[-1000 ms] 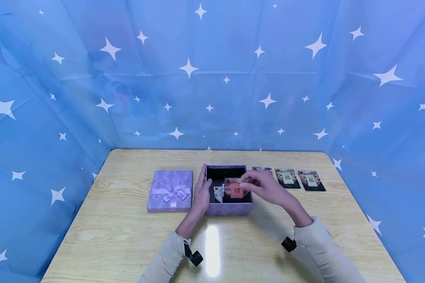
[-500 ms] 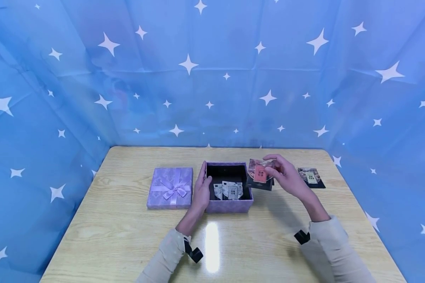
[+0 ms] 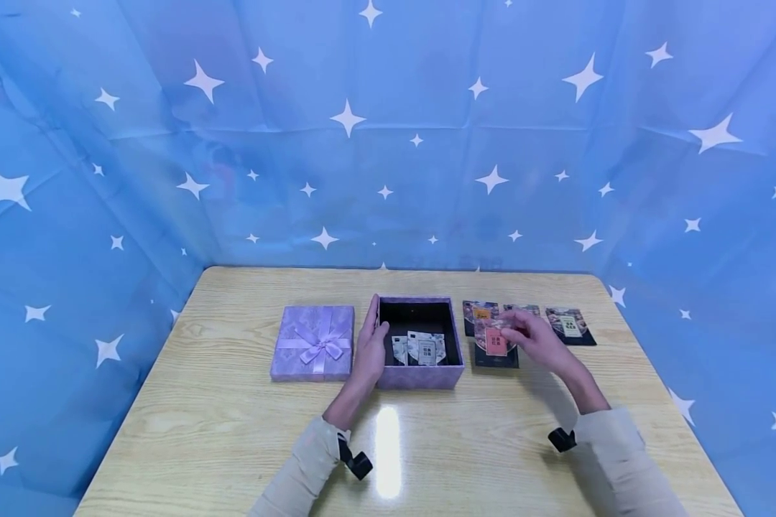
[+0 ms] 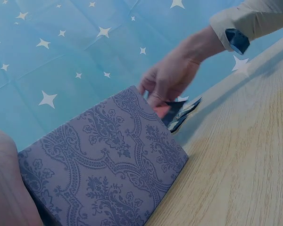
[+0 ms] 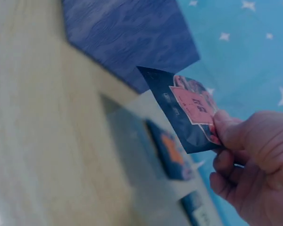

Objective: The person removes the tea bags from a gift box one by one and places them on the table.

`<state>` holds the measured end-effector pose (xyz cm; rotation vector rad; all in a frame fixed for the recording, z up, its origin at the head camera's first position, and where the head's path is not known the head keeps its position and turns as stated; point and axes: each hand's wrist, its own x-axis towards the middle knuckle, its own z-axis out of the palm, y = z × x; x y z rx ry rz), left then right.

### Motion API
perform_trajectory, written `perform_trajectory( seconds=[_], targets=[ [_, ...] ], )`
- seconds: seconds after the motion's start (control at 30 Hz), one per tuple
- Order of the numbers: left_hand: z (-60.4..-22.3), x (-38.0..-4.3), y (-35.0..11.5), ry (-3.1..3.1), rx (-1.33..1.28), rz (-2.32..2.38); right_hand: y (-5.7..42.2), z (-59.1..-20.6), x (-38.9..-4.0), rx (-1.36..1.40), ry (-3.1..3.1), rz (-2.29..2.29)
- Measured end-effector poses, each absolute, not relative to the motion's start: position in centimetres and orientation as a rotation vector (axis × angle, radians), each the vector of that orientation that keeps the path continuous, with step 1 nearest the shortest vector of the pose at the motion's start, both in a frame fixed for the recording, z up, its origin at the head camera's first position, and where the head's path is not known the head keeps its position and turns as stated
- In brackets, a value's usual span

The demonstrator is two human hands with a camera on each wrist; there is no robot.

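In the head view, my left hand (image 3: 367, 350) holds the left wall of an open purple gift box (image 3: 420, 378), fingers along the outside and thumb over the rim. Pale grey-white sachets (image 3: 427, 350) lie in its black interior. Right of the box, my right hand (image 3: 539, 345) pinches a dark sachet with a red label (image 3: 495, 342) by its edge, thumb on the printed face. The right wrist view shows this red-labelled sachet (image 5: 193, 106) tilted above the table. Behind it lies a sachet with an orange label (image 3: 481, 311), partly covered in the head view.
Left of the box lies its purple lid (image 3: 297, 327), topped with a ribbon bow (image 3: 321, 350). A green-labelled sachet (image 3: 570, 327) is at the right end of the row, and another sachet (image 3: 519, 309) shows partly behind my right hand. A star-patterned blue curtain (image 3: 388, 143) surrounds the wooden table (image 3: 233, 431).
My right hand has lifted the red-labelled sachet out over the box and carried it right, to in front of the other sachets. The pale sachets inside are uncovered. My left hand stays on the box.
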<state>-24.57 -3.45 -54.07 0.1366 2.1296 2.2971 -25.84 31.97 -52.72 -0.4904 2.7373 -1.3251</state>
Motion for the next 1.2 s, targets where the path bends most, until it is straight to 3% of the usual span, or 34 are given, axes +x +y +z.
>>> perform_trajectory(
  seconds=[0.37, 1.03, 1.2],
  targets=[
    [-54.4, -24.5, -3.4, 2.146, 0.135, 2.280, 31.9, -56.0, -24.6, -0.431, 2.708, -1.277],
    [-54.3, -24.5, -3.6, 2.131, 0.179, 2.311, 31.0, -56.7, -24.5, -0.547, 2.913, -1.045],
    [-54.3, -24.5, -3.5, 2.124, 0.185, 2.317, 30.9, -55.7, -23.9, -0.430, 2.962, -0.977]
  ],
)
